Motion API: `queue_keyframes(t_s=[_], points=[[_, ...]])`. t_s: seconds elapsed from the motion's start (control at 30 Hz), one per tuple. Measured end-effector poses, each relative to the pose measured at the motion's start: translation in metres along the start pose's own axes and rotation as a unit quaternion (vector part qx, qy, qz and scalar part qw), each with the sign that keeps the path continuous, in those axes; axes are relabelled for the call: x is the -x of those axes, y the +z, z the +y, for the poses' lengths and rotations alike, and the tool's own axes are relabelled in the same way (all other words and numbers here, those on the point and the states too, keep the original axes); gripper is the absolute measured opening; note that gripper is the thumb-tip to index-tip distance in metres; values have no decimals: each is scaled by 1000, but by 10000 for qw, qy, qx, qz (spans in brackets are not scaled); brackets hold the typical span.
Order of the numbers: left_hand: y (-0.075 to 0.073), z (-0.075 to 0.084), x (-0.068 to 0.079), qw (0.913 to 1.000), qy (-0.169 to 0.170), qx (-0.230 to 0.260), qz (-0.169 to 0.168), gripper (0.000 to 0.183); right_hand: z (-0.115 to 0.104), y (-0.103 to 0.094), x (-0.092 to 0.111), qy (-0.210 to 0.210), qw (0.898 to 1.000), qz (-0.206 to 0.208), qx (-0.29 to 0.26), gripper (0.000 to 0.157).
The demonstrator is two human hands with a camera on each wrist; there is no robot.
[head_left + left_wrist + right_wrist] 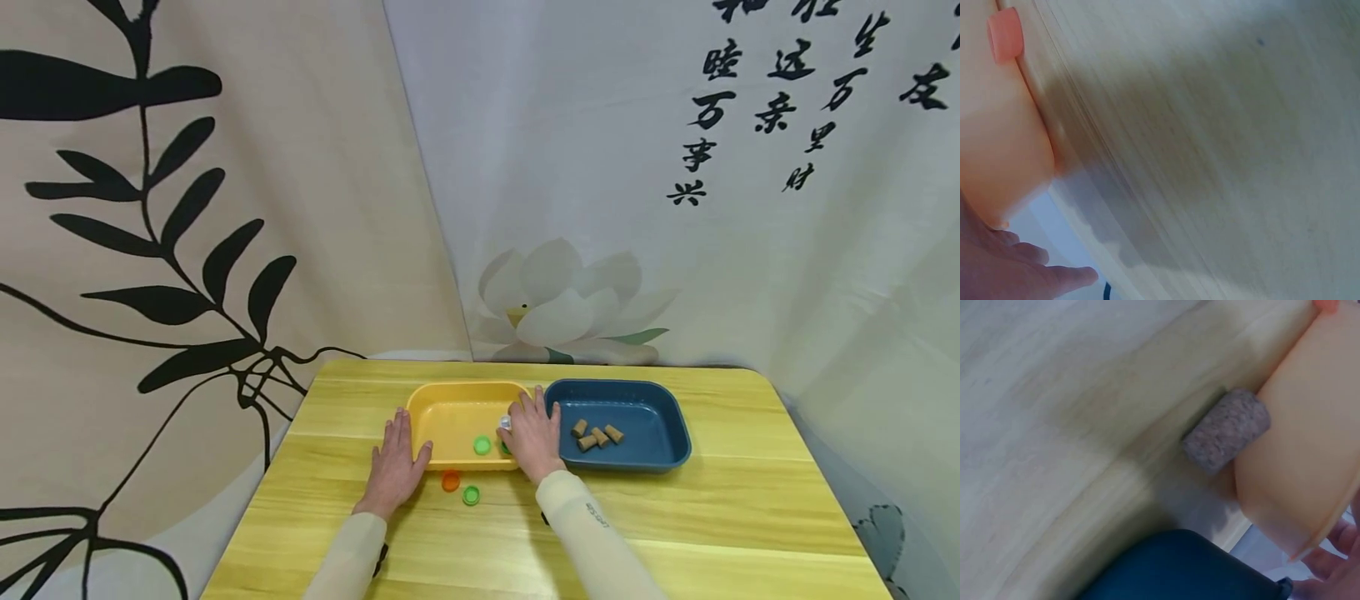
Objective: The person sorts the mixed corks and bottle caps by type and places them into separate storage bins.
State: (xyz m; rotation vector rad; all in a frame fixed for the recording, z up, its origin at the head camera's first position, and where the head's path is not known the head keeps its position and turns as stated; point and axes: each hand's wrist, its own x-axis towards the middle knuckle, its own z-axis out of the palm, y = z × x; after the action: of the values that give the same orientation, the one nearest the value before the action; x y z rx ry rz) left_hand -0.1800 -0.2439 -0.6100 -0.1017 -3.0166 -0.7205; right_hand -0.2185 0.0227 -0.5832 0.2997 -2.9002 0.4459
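Note:
My left hand lies along the left side of the yellow tray, fingers fairly straight and thumb over the near-left corner. At the tray's right end, my right hand pinches a small white cap between thumb and index finger. Its other fingers spread past the rim toward the blue tray. A green cap lies in the yellow tray, and another green cap is partly covered by the right hand. The right wrist view shows a cork on the table beside the yellow tray.
An orange cap and a green cap lie on the wooden table before the yellow tray. Several corks lie inside the blue tray. Patterned cloth hangs behind the table.

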Motion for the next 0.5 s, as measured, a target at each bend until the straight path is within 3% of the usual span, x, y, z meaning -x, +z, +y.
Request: queue_keyframes(t_s=[0.17,0.5], points=[[1,2,1,9999,94,16,107,82,5,-1,2,-5,9998,-52,-186,44],[-2,3,1,9995,-81,274,-97,86,23,-19,20,9,9981,280,-544,53]])
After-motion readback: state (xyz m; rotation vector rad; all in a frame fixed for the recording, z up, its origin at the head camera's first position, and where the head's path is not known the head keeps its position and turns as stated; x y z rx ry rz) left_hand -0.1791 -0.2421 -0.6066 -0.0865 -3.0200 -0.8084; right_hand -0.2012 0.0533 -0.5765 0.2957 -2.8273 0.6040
